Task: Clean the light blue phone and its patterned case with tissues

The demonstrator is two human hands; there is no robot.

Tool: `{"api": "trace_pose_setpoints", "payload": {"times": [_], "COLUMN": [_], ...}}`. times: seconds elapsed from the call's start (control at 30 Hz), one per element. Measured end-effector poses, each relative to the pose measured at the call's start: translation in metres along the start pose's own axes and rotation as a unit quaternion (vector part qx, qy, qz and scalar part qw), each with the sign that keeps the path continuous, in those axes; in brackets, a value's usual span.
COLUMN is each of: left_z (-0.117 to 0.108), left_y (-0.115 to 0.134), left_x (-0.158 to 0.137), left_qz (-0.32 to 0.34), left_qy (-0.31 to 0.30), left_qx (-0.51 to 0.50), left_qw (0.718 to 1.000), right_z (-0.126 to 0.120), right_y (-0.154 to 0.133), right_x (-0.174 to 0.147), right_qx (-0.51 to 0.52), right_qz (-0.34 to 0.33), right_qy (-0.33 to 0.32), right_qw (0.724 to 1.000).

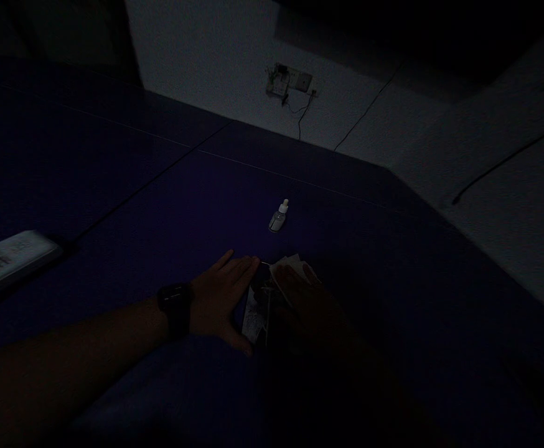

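Observation:
In dim light, a flat, dark rectangular object with a glossy, patterned-looking surface (256, 313) lies on the dark blue surface; its exact kind is unclear. My left hand (220, 292), wearing a black watch (175, 305), spans its left edge with fingers stretched out and thumb apart near the lower corner. Over its right side, my right hand (302, 298) presses a folded white cloth or tissue (295, 260) under the fingers. Much of that hand is lost in shadow. Beyond both hands lies a small clear bottle with a white top (278, 218).
A white box with printing (13, 258) lies at the far left. A thin dark line crosses the blue surface (169, 205). On the pale wall (197, 56) are a socket panel (295, 81) with plugs and hanging cables. Another cable (510, 162) runs along the right wall.

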State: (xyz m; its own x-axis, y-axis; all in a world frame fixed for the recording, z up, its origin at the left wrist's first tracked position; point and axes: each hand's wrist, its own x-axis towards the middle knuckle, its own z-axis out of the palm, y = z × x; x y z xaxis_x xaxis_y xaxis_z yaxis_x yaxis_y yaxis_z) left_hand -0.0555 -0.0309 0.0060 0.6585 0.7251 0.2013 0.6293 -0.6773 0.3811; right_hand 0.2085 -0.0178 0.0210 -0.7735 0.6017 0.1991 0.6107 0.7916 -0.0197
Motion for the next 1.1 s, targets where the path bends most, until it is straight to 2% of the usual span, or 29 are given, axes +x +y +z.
{"api": "trace_pose_setpoints", "payload": {"times": [0.3,0.5,0.63,0.8,0.97,1.1], "left_z": [0.002,0.001,0.002,0.002,0.001,0.001], "left_y": [-0.001,0.0,-0.001,-0.002,-0.001,-0.001], "left_x": [0.0,0.0,0.0,0.0,0.0,-0.001], "left_qz": [0.005,0.002,0.008,0.008,0.006,0.01], "left_qy": [0.007,0.004,0.01,0.006,-0.001,0.001], "left_qx": [-0.012,-0.01,-0.004,-0.007,-0.005,-0.003], "left_qw": [1.0,1.0,1.0,1.0,1.0,1.0], "right_z": [-0.003,-0.004,-0.012,-0.015,-0.016,-0.017], "right_y": [-0.012,-0.025,-0.025,-0.024,-0.025,-0.024], "right_x": [-0.002,0.003,0.004,0.002,0.001,0.0], "right_qx": [0.059,0.066,0.091,0.095,0.11,0.107], "right_qz": [-0.082,-0.093,-0.131,-0.103,-0.121,-0.075], "right_qy": [-0.003,-0.029,-0.051,-0.021,-0.037,-0.023], "right_qw": [0.995,0.993,0.986,0.99,0.986,0.991]}}
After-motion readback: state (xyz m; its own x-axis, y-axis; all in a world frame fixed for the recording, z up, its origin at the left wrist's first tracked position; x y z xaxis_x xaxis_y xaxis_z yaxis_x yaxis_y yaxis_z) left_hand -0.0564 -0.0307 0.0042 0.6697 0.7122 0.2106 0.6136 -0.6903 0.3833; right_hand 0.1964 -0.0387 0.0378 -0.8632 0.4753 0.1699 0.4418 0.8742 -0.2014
